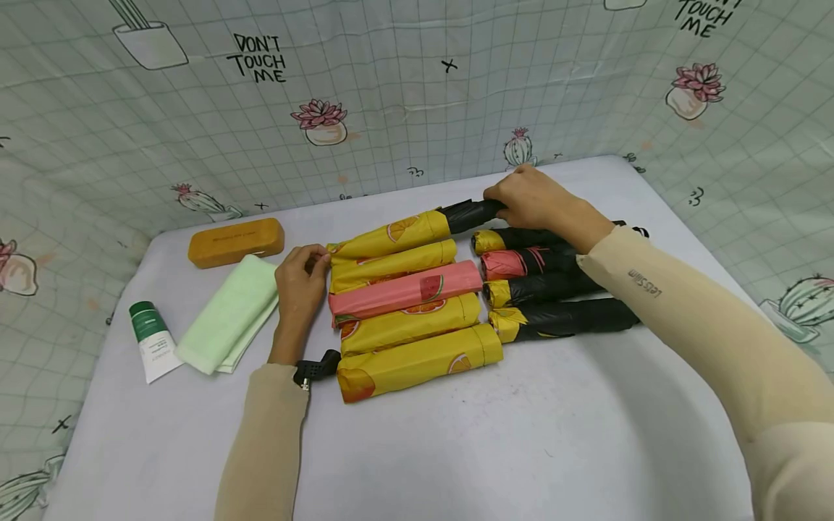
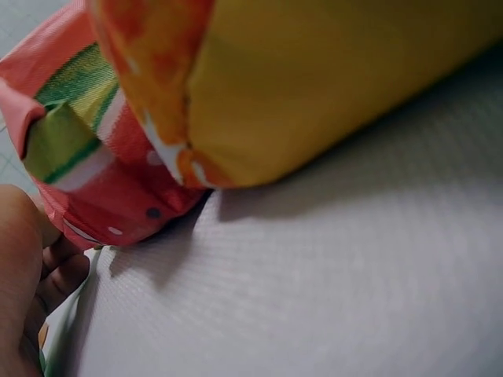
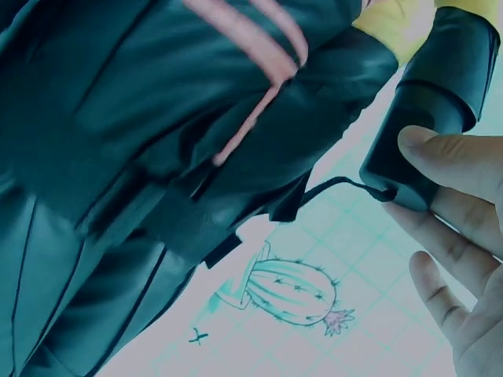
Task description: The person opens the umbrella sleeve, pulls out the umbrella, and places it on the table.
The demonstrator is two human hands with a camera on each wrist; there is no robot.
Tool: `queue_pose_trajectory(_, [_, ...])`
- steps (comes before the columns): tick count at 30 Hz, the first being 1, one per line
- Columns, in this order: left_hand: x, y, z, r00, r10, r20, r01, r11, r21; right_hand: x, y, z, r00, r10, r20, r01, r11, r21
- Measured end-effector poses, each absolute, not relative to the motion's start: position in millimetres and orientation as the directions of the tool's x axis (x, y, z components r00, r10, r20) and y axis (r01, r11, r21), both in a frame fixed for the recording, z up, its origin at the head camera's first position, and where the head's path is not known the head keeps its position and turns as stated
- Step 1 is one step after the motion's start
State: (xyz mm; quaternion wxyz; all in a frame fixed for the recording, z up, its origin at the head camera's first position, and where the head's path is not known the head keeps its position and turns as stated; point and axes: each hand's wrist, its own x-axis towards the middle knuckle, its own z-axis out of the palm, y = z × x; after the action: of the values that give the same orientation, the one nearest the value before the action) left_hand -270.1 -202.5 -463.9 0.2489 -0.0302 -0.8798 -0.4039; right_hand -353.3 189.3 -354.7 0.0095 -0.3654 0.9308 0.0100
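Observation:
My right hand [image 1: 536, 197] grips the black handle end of a folded umbrella [image 1: 470, 215] at the back of the table. In the right wrist view, thumb and fingers pinch its black handle [image 3: 413, 161]. The umbrella's other end is inside a yellow orange-print sleeve [image 1: 417, 229]. At that sleeve's left end, the fingers of my left hand [image 1: 301, 282] pinch the fabric. Nearer to me lie a pink watermelon-print sleeve [image 1: 404, 291] and several yellow sleeves [image 1: 420, 363]. In the left wrist view, sleeve ends hide what the left fingertips hold.
Several folded black umbrellas [image 1: 567, 318] with yellow or red edges lie under and beside my right forearm. To the left are a brown case [image 1: 236, 243], a folded pale green cloth [image 1: 228, 315] and a green-and-white tube [image 1: 153, 341]. A patterned curtain [image 1: 404, 87] hangs behind the table.

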Motion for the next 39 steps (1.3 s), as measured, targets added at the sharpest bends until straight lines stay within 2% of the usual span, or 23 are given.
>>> queue_pose_trajectory(24, [-270.9,-203.7,-465.1,-0.886,-0.122,0.448,0.243,0.699,0.672,-352.4,210.6,-349.7,-0.717,-0.697,-0.003,-0.696,0.717,0.034])
queue_pose_trajectory(39, [-271.3,-205.1,-465.3,-0.894,-0.114,0.434,0.241,0.694,0.678,-349.8,237.1,-345.9,-0.764,-0.644,0.040,-0.644,0.765,0.007])
